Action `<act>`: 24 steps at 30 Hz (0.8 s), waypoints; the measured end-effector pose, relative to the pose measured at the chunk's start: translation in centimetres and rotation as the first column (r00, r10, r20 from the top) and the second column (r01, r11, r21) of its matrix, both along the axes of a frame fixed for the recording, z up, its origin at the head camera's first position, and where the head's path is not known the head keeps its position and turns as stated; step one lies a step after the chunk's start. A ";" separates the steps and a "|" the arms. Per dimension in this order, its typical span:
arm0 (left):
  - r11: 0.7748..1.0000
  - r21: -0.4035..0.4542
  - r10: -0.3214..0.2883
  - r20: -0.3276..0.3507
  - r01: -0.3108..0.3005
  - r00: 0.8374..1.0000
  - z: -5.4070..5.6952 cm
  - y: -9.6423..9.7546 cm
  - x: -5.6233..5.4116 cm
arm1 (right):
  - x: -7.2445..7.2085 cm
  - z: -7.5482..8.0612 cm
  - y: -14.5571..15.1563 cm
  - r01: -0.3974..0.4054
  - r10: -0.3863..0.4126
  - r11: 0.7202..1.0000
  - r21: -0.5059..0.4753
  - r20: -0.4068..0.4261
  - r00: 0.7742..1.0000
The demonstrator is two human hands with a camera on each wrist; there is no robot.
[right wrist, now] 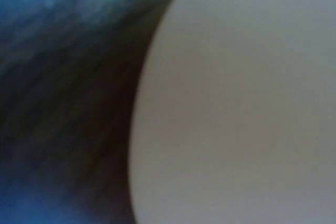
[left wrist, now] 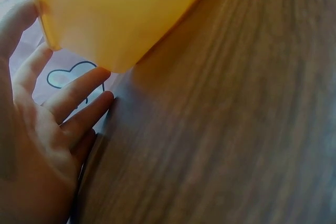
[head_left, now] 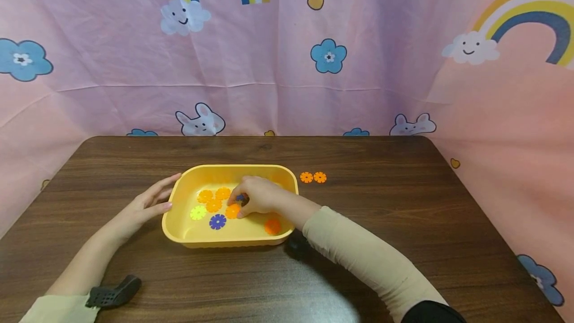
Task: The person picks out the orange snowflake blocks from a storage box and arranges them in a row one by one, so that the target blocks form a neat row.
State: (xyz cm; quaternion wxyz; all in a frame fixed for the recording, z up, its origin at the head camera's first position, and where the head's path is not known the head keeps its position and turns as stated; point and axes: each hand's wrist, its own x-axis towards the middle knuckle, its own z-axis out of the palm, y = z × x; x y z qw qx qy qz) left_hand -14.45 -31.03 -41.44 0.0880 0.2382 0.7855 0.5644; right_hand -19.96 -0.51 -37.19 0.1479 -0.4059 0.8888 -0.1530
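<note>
A yellow plastic tub [head_left: 228,237] stands on the table, with several notched flower-shaped discs lying inside. My left hand [head_left: 150,202] touches the tub's left end, its fingers fairly straight; the left wrist view shows fingertips [left wrist: 105,74] against the yellow wall. Inside the tub, my right hand [head_left: 260,196] reaches down with fingers curled, pinching an orange disc [head_left: 232,211] between thumb and fingers. A purple disc [head_left: 240,197] shows partly beneath that hand. Other orange discs [head_left: 214,206], a yellow-green disc [head_left: 198,213] and another purple disc [head_left: 217,222] lie to its left.
Two orange discs [head_left: 313,177] lie side by side on the dark wooden table [head_left: 381,193], just right of the tub. A red-orange disc [head_left: 272,227] sits in the tub's near right corner, below the right forearm. A patterned pink cloth [head_left: 291,64] hangs behind the table.
</note>
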 end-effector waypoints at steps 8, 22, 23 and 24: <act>1.000 0.030 -0.008 0.007 0.007 1.000 0.1 0.2 0.1 | 0.0 0.1 -0.1 0.031 -0.029 0.999 0.020 -0.065 0.997; 1.000 0.021 -0.006 0.013 0.006 1.000 0.1 0.1 0.1 | -0.2 0.2 0.2 0.084 -0.083 0.993 -0.079 0.016 0.996; 1.000 0.025 -0.008 0.013 0.007 1.000 0.1 0.1 0.1 | -0.2 0.2 0.3 0.086 -0.084 0.992 -0.089 0.026 0.996; 1.000 0.030 -0.010 0.014 0.010 1.000 0.1 0.1 0.1 | -0.2 0.3 0.3 0.088 -0.085 0.991 -0.100 0.037 0.996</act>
